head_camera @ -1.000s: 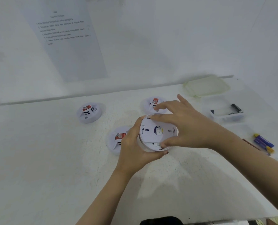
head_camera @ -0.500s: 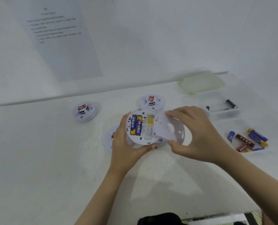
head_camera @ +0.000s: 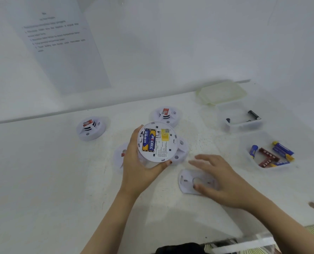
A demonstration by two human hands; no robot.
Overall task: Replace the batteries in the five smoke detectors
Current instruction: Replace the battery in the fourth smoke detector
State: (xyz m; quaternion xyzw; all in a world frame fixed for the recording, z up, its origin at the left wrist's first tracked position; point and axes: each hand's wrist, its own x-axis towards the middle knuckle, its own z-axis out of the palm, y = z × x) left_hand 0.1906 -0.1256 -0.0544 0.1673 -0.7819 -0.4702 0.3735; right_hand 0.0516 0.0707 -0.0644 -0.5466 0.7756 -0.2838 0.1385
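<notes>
White plastic on a white bench (head_camera: 42,180) invites mix-ups. The left hand (head_camera: 136,167) grips the opened smoke detector (head_camera: 157,142) by its rim, back facing up and held above the bench. Its two batteries (head_camera: 149,142) are still seated. The right hand (head_camera: 222,182) lies loosely spread over the removed cover plate (head_camera: 186,180) on the bench, with the thumb tip touching it.

The likeliest slip is confusing spent and fresh cells. One clear tub (head_camera: 244,125) holds black cells, and a second tub (head_camera: 248,143) holds blue-and-yellow and red ones that look like those still fitted. Reversed polarity is another risk. The one-handed rim grip could also let the detector tip onto the two detectors just beneath it.

The seated batteries appear to read "PKCELL" in white on blue. The yellow label (head_camera: 165,136) and the small print beside it are illegible. So are the red stickers on the other detectors and the printed sheet (head_camera: 60,43) on the wall.
</notes>
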